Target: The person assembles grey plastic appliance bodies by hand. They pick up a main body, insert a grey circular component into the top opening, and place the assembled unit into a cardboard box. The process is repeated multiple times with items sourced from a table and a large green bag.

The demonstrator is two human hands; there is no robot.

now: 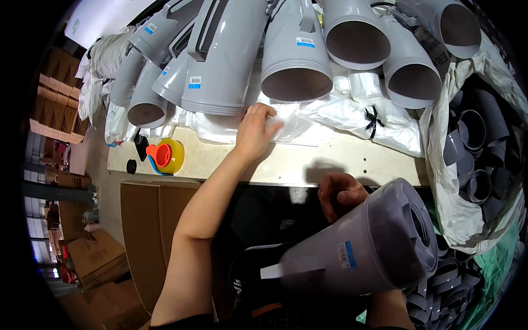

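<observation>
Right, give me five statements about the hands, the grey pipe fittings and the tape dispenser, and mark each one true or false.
1. The left hand touches a clear plastic bag on the workbench. True.
2. The right hand holds a bagged grey pipe fitting. True.
3. The tape dispenser is blue and green. False: it is yellow with an orange-red core.
4. The grey pipe fittings at the back stand upright. False: they lie on their sides, open ends toward the person.
5. The white sack on the right holds smaller grey fittings. True.
</observation>
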